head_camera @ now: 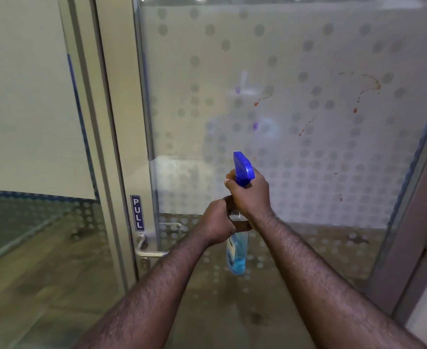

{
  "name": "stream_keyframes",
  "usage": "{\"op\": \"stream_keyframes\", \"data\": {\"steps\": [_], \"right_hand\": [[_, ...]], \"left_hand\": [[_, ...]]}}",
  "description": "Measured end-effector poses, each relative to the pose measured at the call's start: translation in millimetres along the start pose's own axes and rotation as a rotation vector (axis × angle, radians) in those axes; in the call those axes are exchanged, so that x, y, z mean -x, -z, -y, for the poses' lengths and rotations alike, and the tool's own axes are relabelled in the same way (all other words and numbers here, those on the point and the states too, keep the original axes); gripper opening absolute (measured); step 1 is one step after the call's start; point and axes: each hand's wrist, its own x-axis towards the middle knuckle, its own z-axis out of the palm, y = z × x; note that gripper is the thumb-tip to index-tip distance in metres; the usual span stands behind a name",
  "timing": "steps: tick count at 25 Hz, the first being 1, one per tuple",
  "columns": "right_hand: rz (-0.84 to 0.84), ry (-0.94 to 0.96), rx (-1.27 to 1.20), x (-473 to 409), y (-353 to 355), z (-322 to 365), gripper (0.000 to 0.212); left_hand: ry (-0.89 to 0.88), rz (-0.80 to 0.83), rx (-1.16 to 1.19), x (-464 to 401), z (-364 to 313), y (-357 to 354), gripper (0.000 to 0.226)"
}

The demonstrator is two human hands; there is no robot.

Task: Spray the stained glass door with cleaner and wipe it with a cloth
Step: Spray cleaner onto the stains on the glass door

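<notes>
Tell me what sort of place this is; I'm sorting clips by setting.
Probably an office or other commercial building, at an interior doorway. The glass door carries frosted dot-patterned film, a blue PULL sign sits on its metal frame above a lever handle, and ceiling lights reflect in the glass.

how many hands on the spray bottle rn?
2. Right hand grips the spray bottle at its blue trigger head; left hand holds the neck just below. The fingers behind the bottle are hidden.
</notes>
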Motion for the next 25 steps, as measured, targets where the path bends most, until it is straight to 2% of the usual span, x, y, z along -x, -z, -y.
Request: {"op": "stream_keyframes", "data": {"steps": [7,16,21,25], "right_hand": [[0.060,-0.024,-0.040,21,-47,-1,0.016],[0.234,-0.069,-0.098,71,-109,-12,0.017],[0.409,-0.093,-0.139,112,-150,-25,0.015],[0.613,-0.089,-0.263,155,-179,-27,0.015]], "left_hand": [[0.050,-0.010,0.006,27,31,34,0.049],[0.132,-0.120,-0.013,88,86,65,0.055],[0.241,-0.247,-0.072,145,111,78,0.061],[0.357,-0.424,-0.150,202,123,83,0.060]]}}
